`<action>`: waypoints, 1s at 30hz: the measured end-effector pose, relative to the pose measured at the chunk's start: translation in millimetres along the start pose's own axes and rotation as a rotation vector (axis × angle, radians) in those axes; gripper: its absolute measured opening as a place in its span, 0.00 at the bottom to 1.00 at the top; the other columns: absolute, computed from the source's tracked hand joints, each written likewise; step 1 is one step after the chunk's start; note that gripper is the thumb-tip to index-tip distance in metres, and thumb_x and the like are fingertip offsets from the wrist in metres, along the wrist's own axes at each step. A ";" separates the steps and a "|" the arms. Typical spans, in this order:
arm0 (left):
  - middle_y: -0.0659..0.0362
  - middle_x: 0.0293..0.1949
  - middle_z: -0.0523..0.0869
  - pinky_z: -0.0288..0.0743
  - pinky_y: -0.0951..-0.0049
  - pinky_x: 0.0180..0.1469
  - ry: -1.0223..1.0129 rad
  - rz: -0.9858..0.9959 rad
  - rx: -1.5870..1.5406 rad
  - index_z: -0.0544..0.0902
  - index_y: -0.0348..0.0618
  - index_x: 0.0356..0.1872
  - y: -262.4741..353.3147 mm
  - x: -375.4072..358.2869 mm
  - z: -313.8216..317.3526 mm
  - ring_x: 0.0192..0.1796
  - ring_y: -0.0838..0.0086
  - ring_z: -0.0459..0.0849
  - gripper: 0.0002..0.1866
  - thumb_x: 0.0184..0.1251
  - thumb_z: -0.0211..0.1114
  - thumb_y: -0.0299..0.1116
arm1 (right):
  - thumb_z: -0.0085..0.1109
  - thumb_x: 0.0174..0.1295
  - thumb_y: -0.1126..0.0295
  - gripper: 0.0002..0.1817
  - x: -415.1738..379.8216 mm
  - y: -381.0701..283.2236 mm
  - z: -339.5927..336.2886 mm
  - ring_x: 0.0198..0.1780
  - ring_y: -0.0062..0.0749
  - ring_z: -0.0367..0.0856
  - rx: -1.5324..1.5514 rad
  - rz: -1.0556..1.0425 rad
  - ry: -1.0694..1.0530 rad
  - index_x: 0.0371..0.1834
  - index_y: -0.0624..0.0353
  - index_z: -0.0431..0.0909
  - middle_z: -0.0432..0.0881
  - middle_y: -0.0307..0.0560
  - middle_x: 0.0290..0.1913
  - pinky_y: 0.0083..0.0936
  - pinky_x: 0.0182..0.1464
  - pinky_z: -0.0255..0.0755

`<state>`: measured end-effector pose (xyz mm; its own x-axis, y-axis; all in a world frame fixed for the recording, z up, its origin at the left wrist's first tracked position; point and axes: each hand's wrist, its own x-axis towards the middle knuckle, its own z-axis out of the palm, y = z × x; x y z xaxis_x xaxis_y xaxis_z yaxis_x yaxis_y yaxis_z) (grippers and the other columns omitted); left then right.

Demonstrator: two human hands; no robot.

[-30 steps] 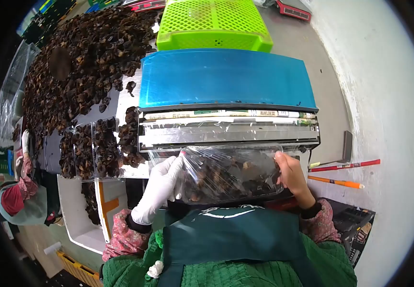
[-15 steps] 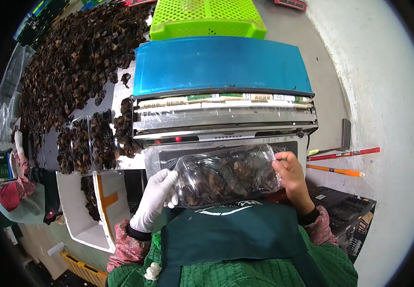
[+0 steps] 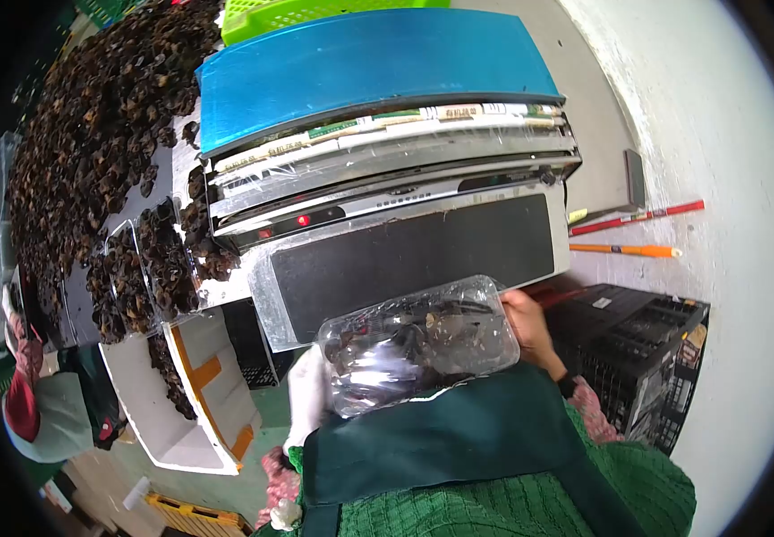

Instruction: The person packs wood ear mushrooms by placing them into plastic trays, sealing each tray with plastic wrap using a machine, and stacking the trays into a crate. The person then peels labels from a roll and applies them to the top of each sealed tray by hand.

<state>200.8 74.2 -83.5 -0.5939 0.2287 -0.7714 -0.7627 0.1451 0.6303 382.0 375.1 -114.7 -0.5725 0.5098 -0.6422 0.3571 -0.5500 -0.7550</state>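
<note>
A clear plastic tray [image 3: 423, 345] of dark, mushroom-like pieces is held in front of the dark green apron, with glare across its lower left. My left hand [image 3: 308, 389], in a white glove, grips the tray's left end. The bare right hand [image 3: 530, 329] holds the right end, fingers partly behind the plastic. Just beyond the tray lies the black plate [image 3: 418, 255] of a wrapping machine, with film rolls [image 3: 387, 134] and a blue cover [image 3: 369, 67] behind it.
Dark pieces [image 3: 92, 134] are heaped on the table at left, beside filled trays [image 3: 141, 277]. A white foam box [image 3: 181, 394] stands below. Black crates [image 3: 629, 349] are at right, near red [image 3: 637, 217] and orange [image 3: 624, 251] handles. Another person [image 3: 51, 412] is at far left.
The tray has tipped, so its top face shows differently, with strong glare. Both hands still hold it. The view has shifted, and more of the black plate shows.
</note>
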 end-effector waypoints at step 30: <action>0.56 0.41 0.83 0.76 0.74 0.45 -0.965 -0.153 0.488 0.76 0.36 0.48 -21.1 -22.0 12.9 0.38 0.75 0.82 0.10 0.75 0.52 0.31 | 0.51 0.68 0.57 0.17 -159.5 -55.6 73.7 0.25 0.37 0.79 -1.123 -1.078 0.052 0.23 0.53 0.72 0.75 0.42 0.20 0.36 0.27 0.69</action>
<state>233.2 78.5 -78.7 0.1123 0.8036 -0.5844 -0.5015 0.5536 0.6649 399.1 275.6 39.6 -0.8956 0.3583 0.2637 0.1715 0.8250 -0.5384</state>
